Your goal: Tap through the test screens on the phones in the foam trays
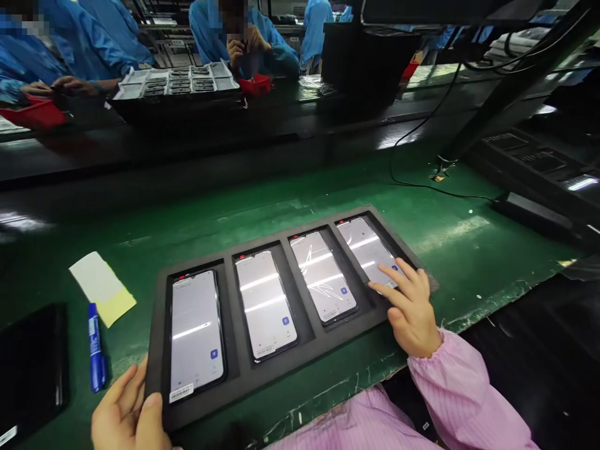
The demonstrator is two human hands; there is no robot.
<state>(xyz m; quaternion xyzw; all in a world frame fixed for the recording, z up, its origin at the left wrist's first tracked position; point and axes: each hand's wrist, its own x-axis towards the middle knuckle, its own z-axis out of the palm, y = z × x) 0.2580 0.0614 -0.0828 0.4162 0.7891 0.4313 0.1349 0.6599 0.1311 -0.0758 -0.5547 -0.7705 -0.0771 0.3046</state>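
A dark grey foam tray (234,389) lies at a slant on the green table, with several lit smartphones in its separate slots. My left hand (131,409) grips the tray's lower left corner, thumb on the near rim and fingers along the outer side. Beside it is the leftmost smartphone (195,325), which has a barcode label at its bottom edge. My right hand (410,306) is spread over the rightmost smartphone (363,244), its fingertips at the lower part of the screen; whether they touch the glass I cannot tell. Two more smartphones, a left-middle one (265,300) and a right-middle one (323,269), sit between.
Left of the tray lie a blue marker (96,350), a white and yellow paper slip (103,287) and a black device (32,362). A black cable (398,169) runs across the right side. Beyond, co-workers in blue sit near a parts tray (175,84) and red bins (35,114).
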